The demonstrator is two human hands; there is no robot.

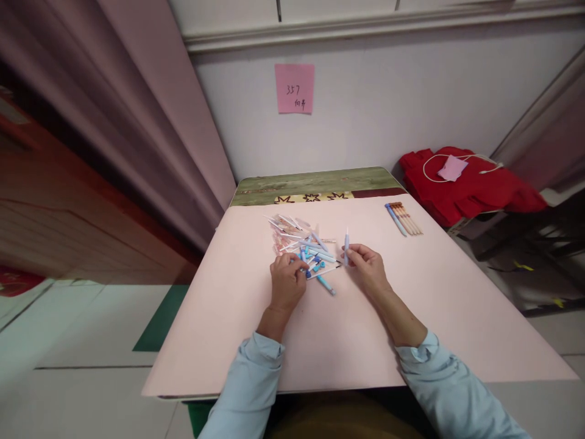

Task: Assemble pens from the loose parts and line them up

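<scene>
My right hand (367, 263) pinches a light blue pen barrel (347, 251), held upright with a white tip pointing up. My left hand (287, 280) is at the near left side of a pile of pen parts, its fingers curled together. By its fingertips is a small dark blue piece (308, 274); whether they grip it is hidden. The pile holds light blue barrels (323, 255), white refills (326, 271) with dark tips, bright blue pieces and pinkish clear parts (276, 239). A brighter blue barrel (326, 285) lies at the pile's near edge.
At the table's far right, several assembled pens (404, 219) lie side by side, one blue and the others beige with brown tops. Pink paper (228, 317) covers the table. Beyond stands a wall with a pink note (295, 89). Red cloth (475, 192) with a white cable is at right.
</scene>
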